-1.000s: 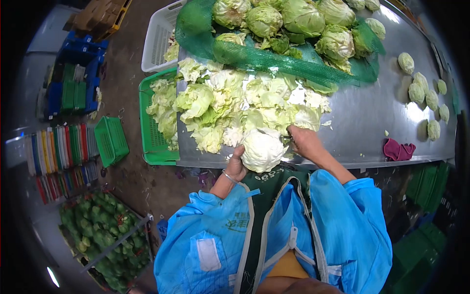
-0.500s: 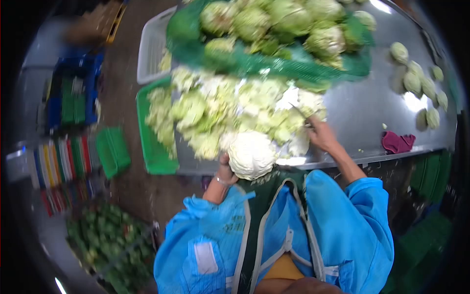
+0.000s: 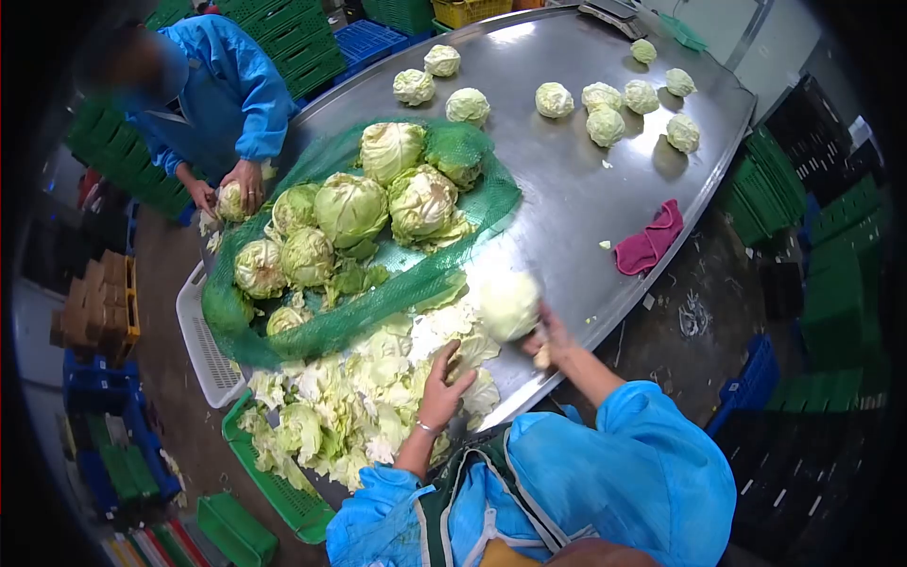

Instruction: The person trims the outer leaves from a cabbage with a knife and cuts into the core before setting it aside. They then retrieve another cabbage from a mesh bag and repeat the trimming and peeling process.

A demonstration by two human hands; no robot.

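Note:
A pale, trimmed cabbage (image 3: 508, 305), slightly blurred, is at my right hand (image 3: 556, 342), whose fingers curl at its lower right side. Something small and pale shows by those fingers; whether it is a knife handle I cannot tell. My left hand (image 3: 444, 387) is over the loose leaves with fingers spread and nothing in it. Cut cabbage leaves (image 3: 378, 378) lie heaped on the metal table (image 3: 557, 189). Behind them, a green net (image 3: 378, 317) surrounds several untrimmed cabbages (image 3: 350, 210).
Several trimmed cabbages (image 3: 605, 125) stand farther back. A maroon cloth (image 3: 650, 238) lies near the right edge. A co-worker (image 3: 222, 85) at the upper left handles a cabbage (image 3: 232, 201). A white basket (image 3: 205, 340) and a green crate (image 3: 283, 487) are at the table's left end.
The view has swung right and upward, bringing the co-worker into sight. The pale cabbage has gone from my left hand to my right hand, and my left hand has opened.

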